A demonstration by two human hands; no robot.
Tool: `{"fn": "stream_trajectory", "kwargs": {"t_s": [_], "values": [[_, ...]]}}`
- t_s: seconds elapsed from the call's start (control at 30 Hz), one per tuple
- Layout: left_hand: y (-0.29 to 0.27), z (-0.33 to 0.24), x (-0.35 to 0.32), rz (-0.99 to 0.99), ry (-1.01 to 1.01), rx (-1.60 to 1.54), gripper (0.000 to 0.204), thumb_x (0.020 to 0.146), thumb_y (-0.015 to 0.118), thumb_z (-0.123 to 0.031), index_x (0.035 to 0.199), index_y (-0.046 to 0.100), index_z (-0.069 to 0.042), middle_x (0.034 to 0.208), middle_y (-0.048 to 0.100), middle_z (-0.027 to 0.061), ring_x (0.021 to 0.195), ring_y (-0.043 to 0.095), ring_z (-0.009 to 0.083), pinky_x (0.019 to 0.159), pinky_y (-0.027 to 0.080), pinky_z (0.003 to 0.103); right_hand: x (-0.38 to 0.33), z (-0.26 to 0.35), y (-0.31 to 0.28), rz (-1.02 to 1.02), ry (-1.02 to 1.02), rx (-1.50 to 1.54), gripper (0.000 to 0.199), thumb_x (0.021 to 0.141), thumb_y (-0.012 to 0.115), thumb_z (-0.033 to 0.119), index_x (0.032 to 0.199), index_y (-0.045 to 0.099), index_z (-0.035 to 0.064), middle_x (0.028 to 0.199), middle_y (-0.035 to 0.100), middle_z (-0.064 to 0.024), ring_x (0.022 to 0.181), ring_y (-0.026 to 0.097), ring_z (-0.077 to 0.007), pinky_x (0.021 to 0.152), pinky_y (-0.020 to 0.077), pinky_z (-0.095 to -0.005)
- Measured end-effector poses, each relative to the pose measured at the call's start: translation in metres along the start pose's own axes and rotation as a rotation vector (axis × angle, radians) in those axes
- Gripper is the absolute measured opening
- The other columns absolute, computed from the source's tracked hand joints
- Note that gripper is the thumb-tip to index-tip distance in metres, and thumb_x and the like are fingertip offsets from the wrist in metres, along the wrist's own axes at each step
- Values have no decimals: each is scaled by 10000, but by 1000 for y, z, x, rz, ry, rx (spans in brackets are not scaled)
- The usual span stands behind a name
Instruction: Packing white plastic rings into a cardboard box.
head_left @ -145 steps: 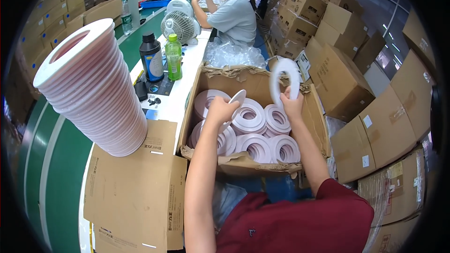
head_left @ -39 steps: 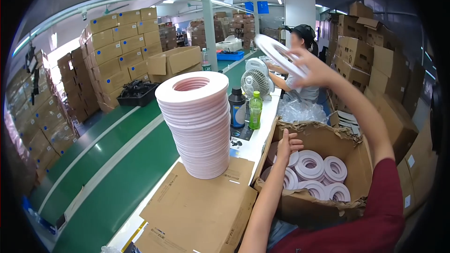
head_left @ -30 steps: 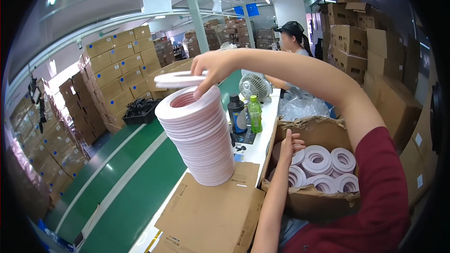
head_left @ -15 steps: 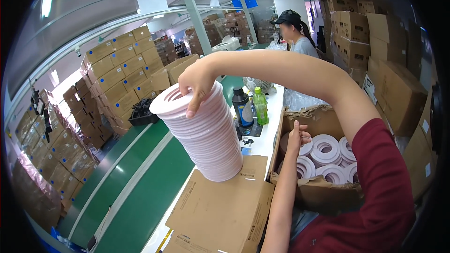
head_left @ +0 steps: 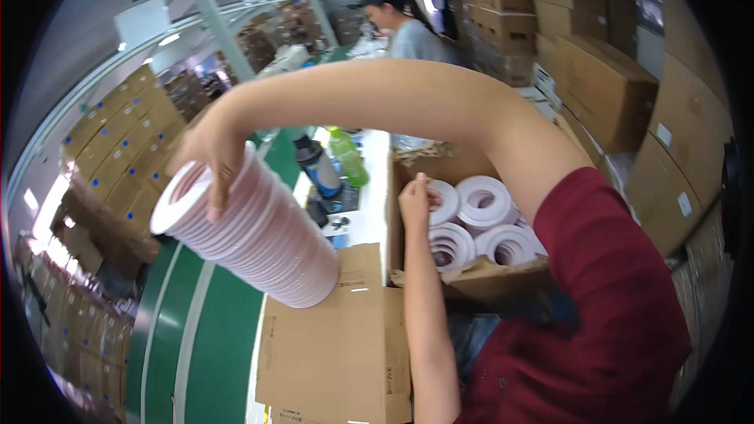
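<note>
Right hand (head_left: 203,149)'s the closer one, thumb over the top of that pale ring stack (head_left: 271,235) standing on the cardboard (head_left: 330,353), long axis running down from it, left's (head_left: 418,200) half-curled over the carton (head_left: 506,275), can't tell if either's fingers grip anything.

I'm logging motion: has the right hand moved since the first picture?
Yes, leftward: the right hand went from over the open carton to the ring stack.

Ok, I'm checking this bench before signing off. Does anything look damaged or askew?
The carton of pale rings has a ragged, torn-looking front rim. The tall ring stack under the right hand appears to lean, though the wide lens may cause that.
</note>
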State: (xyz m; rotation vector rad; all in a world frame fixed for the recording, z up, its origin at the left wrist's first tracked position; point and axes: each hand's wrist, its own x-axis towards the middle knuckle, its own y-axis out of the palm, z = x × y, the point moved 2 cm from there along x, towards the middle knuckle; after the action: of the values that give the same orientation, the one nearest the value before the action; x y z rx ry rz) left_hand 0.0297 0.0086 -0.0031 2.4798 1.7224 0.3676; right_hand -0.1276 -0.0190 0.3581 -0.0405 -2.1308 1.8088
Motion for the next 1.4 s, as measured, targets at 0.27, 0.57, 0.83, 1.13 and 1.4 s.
{"fn": "stream_trajectory", "kwargs": {"t_s": [0.27, 0.57, 0.83, 1.13, 1.4], "values": [[-1, 19, -8, -97, -26, 983, 222, 788, 557, -90, 956, 690, -35, 991, 679, 233, 967, 652, 383, 848, 512, 457, -270, -130, 117, -632, 738, 537, 406, 890, 600, 469, 914, 740, 89, 831, 709, -70, 924, 660, -225, 835, 496, -336], [-14, 25, -13, -32, -310, 1182, 235, 752, 609, -98, 949, 703, -9, 1018, 673, 248, 993, 654, 376, 860, 522, 433, -411, -77, 331, 509, 932, 97, 910, 573, 863, 305, 1399, 484, 261, 1561, 207, -146, 1386, 216, -431, 1012, 295, -591], [-12, 25, -8, -128, -217, 1060, 245, 726, 593, -137, 895, 701, 5, 942, 680, 259, 934, 660, 400, 846, 519, 435, -423, -100, 374, 411, 783, 116, 597, 539, 870, 385, 1090, 716, 216, 1474, 387, -106, 1371, 243, -388, 975, 304, -544], [-7, 23, -7, -124, -154, 1034, 243, 759, 603, -177, 885, 703, 4, 913, 684, 246, 914, 665, 389, 831, 518, 434, -452, -100, 310, -71, 947, 398, 473, 747, 775, 426, 1066, 723, 80, 1329, 529, -197, 1140, 535, -332, 903, 426, -400], [-17, 30, 2, -101, -22, 992, 246, 817, 627, -214, 807, 715, 16, 830, 679, 243, 838, 674, 393, 780, 530, 436, -472, -61, 264, -727, 1444, 1569, 334, 858, 714, 377, 995, 705, 72, 1048, 659, -40, 987, 564, -175, 875, 407, -343]]}}
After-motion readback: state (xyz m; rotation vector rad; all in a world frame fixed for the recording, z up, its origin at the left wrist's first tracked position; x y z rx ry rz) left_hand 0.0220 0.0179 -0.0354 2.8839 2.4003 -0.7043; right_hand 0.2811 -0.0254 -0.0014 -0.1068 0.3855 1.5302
